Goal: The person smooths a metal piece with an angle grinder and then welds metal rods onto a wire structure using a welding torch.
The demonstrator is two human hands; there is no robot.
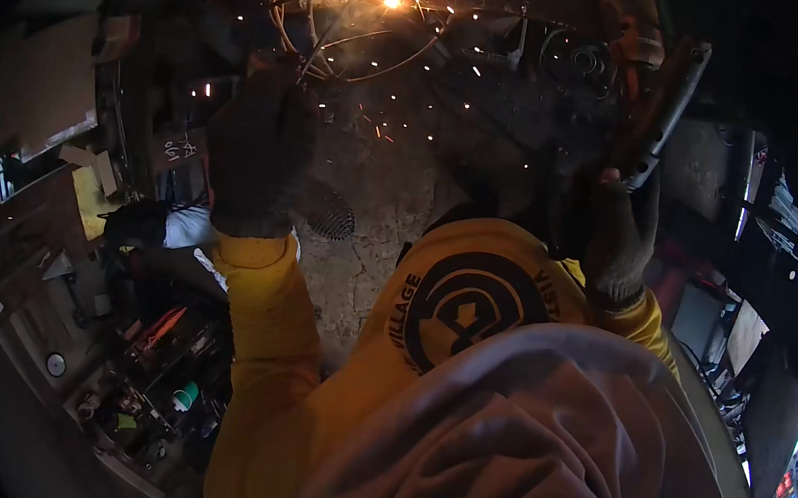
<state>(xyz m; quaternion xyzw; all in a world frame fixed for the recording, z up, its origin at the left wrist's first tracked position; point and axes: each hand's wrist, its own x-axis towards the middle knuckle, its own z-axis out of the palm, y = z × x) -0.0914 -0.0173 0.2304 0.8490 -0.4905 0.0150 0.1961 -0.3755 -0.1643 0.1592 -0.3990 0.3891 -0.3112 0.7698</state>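
At the top, a round cage of bent metal rods (pixel 350 78) glows orange around a bright, spark-throwing point. Just below its left side is my left hand (pixel 258 149) in a dark glove, fingers closed and mostly lost in shadow. From its fingertips a thin metal rod (pixel 320 43) slants up toward the cage; I cannot tell whether it is part of the cage. Over on the right, my gloved right hand (pixel 620 237) is wrapped round the lower end of a grey metal tube with holes (pixel 670 113), which tilts up to the right.
Sparks scatter over the worn, pale surface (pixel 342 272) below the cage. A rusty orange-brown metal part (pixel 635 35) stands behind the tube. At lower left, a cluttered shelf holds tools and a green-and-white cup (pixel 185 396). Dark panels (pixel 773 420) line the right side.
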